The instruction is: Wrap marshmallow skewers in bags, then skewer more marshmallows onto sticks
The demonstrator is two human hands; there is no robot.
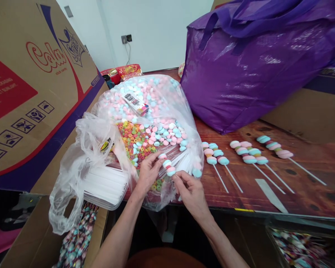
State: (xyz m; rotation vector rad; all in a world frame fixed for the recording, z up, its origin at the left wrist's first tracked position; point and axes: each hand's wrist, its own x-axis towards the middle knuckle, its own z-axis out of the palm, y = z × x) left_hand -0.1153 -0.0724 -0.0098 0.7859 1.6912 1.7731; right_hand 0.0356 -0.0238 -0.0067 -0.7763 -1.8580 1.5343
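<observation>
Between my hands is a short row of pink, white and blue marshmallows (pixel 167 163), apparently threaded on a stick that I cannot clearly see. My left hand (pixel 148 173) pinches the upper end of this marshmallow skewer. At its lower end, the fingertips of my right hand (pixel 190 190) are closed. Both hands are over the front of a large clear plastic bag (pixel 191 123) full of pink and blue marshmallows. Ring-shaped gummy candies (pixel 131 137) in orange, green and red lie among them. White sticks (pixel 184 162) are bunched just beyond my fingers.
Finished-looking marshmallow skewers (pixel 247 152) lie on the wooden table (pixel 226 201) at right, beside a pale strip (pixel 270 195). A plastic tub (pixel 106 190) of white sticks stands left. A purple bag (pixel 248 70) and a cardboard box (pixel 44 93) flank the workspace. Wrapped candies (pixel 76 238) fill a lower box.
</observation>
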